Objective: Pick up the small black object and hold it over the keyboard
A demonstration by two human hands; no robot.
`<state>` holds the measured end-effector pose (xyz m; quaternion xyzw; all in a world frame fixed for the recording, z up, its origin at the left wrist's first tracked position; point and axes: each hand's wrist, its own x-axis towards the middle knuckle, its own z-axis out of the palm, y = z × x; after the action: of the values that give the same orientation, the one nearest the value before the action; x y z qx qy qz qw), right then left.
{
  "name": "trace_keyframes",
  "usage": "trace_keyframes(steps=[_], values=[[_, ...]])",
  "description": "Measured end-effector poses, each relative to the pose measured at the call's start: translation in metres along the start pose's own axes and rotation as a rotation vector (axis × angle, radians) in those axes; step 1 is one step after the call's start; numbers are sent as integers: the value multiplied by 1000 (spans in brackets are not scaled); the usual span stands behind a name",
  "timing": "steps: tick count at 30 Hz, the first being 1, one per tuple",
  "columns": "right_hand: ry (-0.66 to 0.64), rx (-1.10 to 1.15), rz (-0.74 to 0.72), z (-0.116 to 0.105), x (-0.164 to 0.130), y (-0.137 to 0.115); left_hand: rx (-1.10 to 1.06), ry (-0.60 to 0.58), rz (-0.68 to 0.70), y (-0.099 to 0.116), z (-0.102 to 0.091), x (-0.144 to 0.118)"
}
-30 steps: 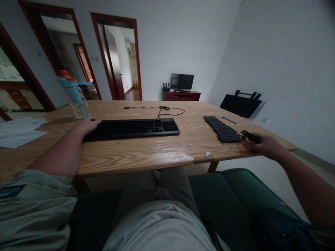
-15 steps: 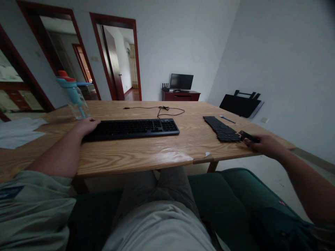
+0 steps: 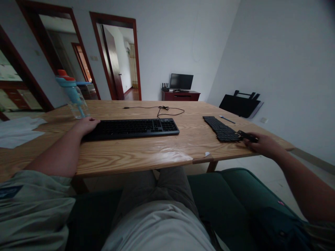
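A black computer keyboard (image 3: 131,128) lies along the table in front of me. My left hand (image 3: 86,126) is closed on its far left end, the fingers resting over that corner. To the right, several loose black keycaps (image 3: 221,129) are laid out close together in rows. At the near right end of those rows my right hand (image 3: 258,141) grips a short dark tool with a pale, thin tip, which looks like a keycap puller (image 3: 247,136). The tip is beside the last keycaps; whether it holds one is too small to tell.
A thin blue-handled brush (image 3: 227,119) lies behind the keycaps. The keyboard's cable (image 3: 170,111) is bundled behind it. At the left stand a water bottle (image 3: 74,97) and white tissues (image 3: 21,130). Peeling tape (image 3: 204,158) covers part of the wooden table's (image 3: 125,158) front edge.
My right hand, with the dark tool, has shifted slightly left toward the keycaps. The left hand and the keyboard have stayed in place.
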<state>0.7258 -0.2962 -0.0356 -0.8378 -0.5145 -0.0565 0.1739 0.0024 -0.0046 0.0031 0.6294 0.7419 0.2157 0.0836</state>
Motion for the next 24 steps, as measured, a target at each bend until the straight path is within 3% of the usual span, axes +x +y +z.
trace_keyframes(steps=[12,24], values=[[-63,115,13,-2,-3,-5,-14,-19,-53,-3,3,7],[-62,25,23,3,7,0,32,-14,-45,-3,2,5]])
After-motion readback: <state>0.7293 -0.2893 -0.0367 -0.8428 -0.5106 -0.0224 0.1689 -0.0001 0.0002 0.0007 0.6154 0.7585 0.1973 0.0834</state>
